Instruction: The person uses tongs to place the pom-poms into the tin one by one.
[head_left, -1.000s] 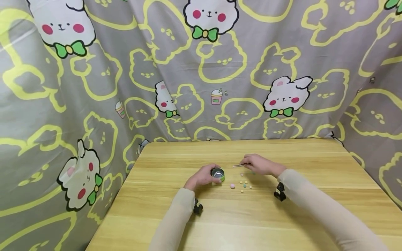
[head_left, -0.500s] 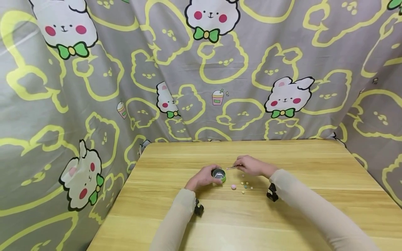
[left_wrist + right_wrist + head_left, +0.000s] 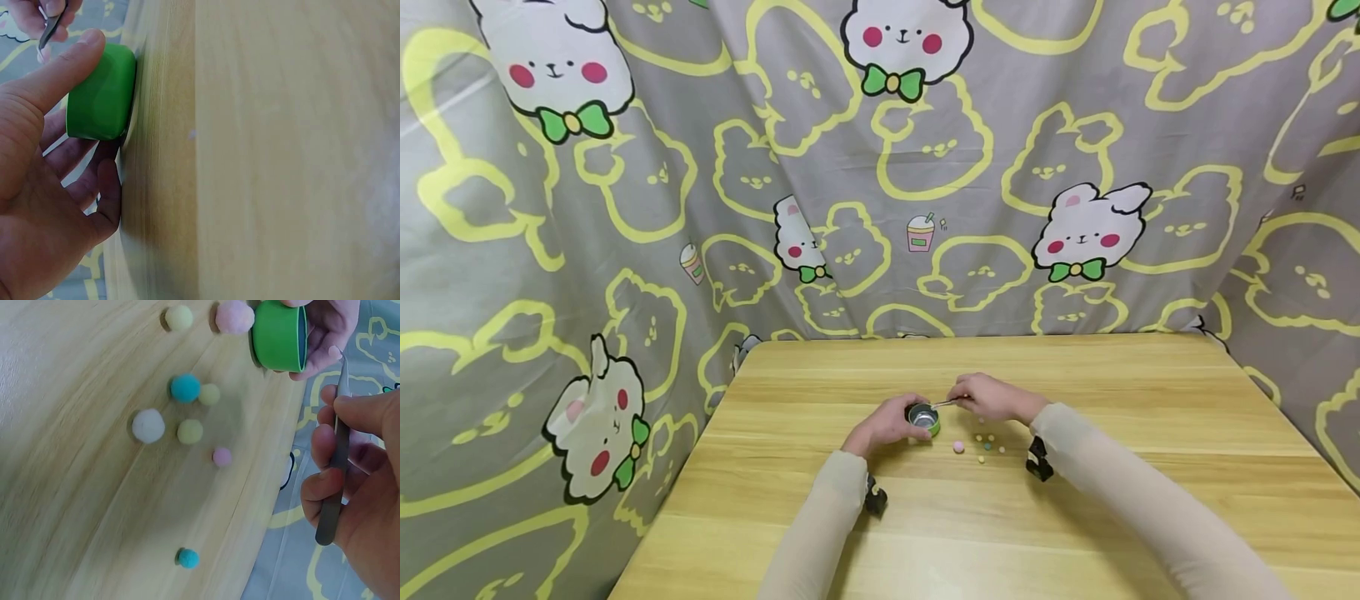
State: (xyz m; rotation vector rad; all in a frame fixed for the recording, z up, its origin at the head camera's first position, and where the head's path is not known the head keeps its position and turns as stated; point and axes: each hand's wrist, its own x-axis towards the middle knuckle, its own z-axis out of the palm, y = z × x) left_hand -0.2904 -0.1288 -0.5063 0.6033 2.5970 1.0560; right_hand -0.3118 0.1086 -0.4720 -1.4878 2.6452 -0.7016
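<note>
My left hand [image 3: 889, 421] holds a small round green tin [image 3: 279, 337] on the table, thumb on one side and fingers on the other. The tin stands upright with its open top showing a silvery inside. My right hand [image 3: 991, 397] grips metal tweezers [image 3: 330, 520] between thumb and fingers. A tiny pale pink pom-pom [image 3: 335, 353] sits at the tweezers' tips. In the head view those tips are at the tin's far right rim; the wrist views do not show clearly whether they are inside it.
Several loose pom-poms lie right of the tin: a large pink one [image 3: 235, 317], a blue one [image 3: 185, 388], a white one [image 3: 149, 426], pale yellow ones and others. The wooden table [image 3: 820, 533] meets a patterned curtain [image 3: 850, 167] at the back and left.
My right hand has moved left with the tweezers, bringing their tips from right of the tin to its rim. The left hand and tin stay in place.
</note>
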